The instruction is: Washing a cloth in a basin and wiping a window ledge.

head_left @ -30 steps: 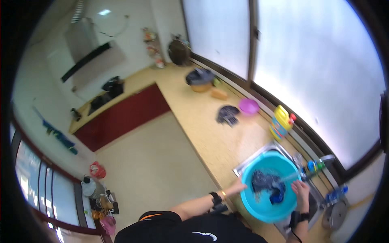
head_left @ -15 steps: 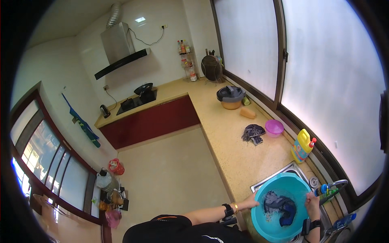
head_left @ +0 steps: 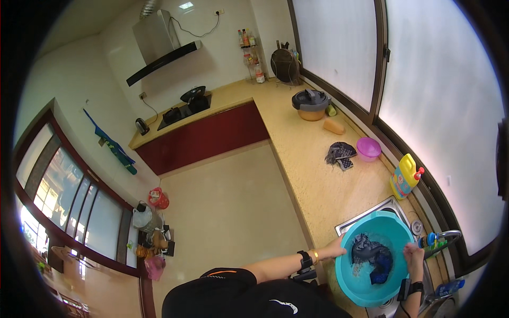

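Observation:
A turquoise plastic basin [head_left: 347, 281] stands over the metal sink [head_left: 366, 214] at the lower right. Dark blue and grey patterned cloth [head_left: 377, 257] lies wet in the water inside it. My left hand [head_left: 335, 247] holds the basin's left rim, with the thumb on the inner side. On the opposite side, my right hand [head_left: 413, 254] is closed at the right rim, just beside the faucet [head_left: 432, 239] with its blue and yellow nozzle. Part of the right hand's grip is hidden from view.
On the counter stand a yellow jug [head_left: 406, 177], a pink bowl [head_left: 368, 149], crumpled dark cloth [head_left: 340, 155], a tan gourd-like vegetable [head_left: 334, 126] and a lidded pot [head_left: 311, 106]. A blue bottle [head_left: 449, 288] lies right of the sink. The window frame [head_left: 379, 85] runs along the right.
My view has shifted, so the counter, sink and basin sit higher and slightly farther right in it. Both hands remain at the basin's rim. The cloth stays in the water.

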### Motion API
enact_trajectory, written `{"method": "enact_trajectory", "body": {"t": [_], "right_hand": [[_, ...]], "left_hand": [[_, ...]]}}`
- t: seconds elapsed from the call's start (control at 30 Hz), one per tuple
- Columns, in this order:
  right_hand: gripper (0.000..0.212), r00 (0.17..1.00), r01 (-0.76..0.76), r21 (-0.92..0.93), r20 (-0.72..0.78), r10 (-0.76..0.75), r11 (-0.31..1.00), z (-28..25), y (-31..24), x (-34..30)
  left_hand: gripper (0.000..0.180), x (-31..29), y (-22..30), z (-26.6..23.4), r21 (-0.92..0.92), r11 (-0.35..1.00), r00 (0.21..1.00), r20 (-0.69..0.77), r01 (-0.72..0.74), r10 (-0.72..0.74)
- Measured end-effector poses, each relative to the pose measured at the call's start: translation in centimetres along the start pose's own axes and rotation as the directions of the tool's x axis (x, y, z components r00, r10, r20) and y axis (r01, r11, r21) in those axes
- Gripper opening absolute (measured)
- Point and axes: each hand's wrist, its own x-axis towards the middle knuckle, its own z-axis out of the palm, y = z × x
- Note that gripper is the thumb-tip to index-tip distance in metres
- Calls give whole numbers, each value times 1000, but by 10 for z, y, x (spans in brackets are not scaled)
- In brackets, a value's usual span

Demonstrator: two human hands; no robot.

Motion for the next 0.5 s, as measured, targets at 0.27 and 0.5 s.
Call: {"method": "enact_trajectory", "body": {"t": [0.27, 0.5], "right_hand": [[21, 1000, 1, -151, -4, -2, 989, 1, -9, -9], [14, 997, 78, -228, 37, -72, 971, -25, 1, -8]], "left_hand": [[82, 5, -7, 0, -19, 987, 987, -17, -161, 160], [88, 2, -11, 1, 20, 996, 996, 12, -88, 88]]}}
